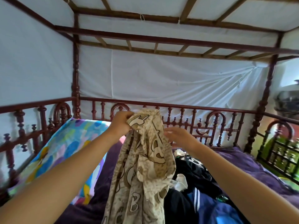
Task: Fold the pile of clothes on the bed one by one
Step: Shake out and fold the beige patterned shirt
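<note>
Up high: left hand (pixel 120 122) holds the beige printed cloth (pixel 142 159).
I see its fingers pinching the top edge. The right hand (pixel 179 136) is spread beside the cloth, above the dark pile (pixel 199 178) on the bed (pixel 250 165).

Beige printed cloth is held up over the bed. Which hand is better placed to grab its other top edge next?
Right. The right hand is open, fingers beside the beige cloth just below its top; the left hand grips the top, carrying it.

left hand (pixel 121 122) grips beige garment (pixel 142 167) aloft; right hand (pixel 179 136) beside
</note>
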{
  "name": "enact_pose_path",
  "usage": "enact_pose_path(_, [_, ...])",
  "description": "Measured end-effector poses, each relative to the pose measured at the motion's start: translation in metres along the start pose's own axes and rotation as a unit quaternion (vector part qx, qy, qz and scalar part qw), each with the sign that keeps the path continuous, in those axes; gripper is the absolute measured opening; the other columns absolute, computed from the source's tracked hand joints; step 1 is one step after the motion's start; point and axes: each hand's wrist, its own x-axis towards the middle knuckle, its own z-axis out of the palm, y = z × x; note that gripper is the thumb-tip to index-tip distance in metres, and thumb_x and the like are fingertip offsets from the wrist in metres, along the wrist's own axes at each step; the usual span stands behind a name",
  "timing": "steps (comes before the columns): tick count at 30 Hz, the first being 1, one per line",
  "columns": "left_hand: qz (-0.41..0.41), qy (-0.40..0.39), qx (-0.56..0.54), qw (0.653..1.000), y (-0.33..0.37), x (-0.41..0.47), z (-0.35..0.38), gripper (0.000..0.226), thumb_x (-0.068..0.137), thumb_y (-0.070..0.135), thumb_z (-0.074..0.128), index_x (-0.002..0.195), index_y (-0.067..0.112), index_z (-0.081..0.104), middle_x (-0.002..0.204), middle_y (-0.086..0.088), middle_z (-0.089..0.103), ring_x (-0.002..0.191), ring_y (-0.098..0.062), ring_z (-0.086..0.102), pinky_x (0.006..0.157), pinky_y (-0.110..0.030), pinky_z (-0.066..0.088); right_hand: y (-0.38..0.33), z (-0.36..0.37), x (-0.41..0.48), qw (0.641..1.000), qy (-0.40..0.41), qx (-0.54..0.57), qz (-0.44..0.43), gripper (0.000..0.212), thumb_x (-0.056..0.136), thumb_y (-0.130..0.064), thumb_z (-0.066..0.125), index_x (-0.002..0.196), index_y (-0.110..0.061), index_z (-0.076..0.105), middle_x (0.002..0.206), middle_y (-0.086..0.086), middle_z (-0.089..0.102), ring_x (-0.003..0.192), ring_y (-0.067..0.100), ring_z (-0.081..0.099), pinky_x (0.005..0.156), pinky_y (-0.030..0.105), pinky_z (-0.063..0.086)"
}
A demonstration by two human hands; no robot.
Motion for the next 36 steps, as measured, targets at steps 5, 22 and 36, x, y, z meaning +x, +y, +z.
enact_pose_path(5, [-0.004, 0.09, -0.05, 0.995, 0.009, 0.016, -0.01, 0.016, 0.079, -0.005, 0.063, 0.084, 0.007, 0.072, 0.057, 0.013, 0.059, 0.068, -0.004, 0.047, 0.059, -0.018, 0.039, 0.05, 0.018, -0.017, 0.998, -0.012, 0.057, 0.021, 0.062, 0.088, -0.035, 0.058, 0.142, -0.021, 0.031, 0.11, -0.011, 0.059, 0.097, 0.001, 0.058, 0.073, 0.018, 0.048])
enact_pose_path(22, [-0.048, 0.164, 0.075, 0.982, 0.017, -0.017, -0.073, 0.019, 0.08, -0.002, 0.064, 0.086, 0.014, 0.073, 0.074, 0.0, 0.065, 0.064, -0.001, 0.052, 0.059, -0.013, 0.04, 0.035, 0.068, 0.016, 0.977, -0.109, 0.175, -0.06, 0.054, 0.083, 0.005, 0.063, 0.118, -0.03, 0.044, 0.111, -0.005, 0.058, 0.089, 0.003, 0.064, 0.072, 0.02, 0.055])
enact_pose_path(36, [-0.088, -0.051, 0.098, 0.99, 0.065, -0.059, -0.091, 0.071, 0.087, -0.011, 0.053, 0.126, 0.046, 0.037, 0.084, -0.017, 0.06, 0.082, -0.021, 0.054, 0.077, -0.034, 0.044, 0.033, 0.013, 0.044, 0.956, 0.034, 0.289, 0.04, 0.026, 0.084, 0.013, 0.05, 0.074, -0.009, 0.061, 0.051, 0.005, 0.061, 0.042, 0.015, 0.056, 0.039, 0.019, 0.045])
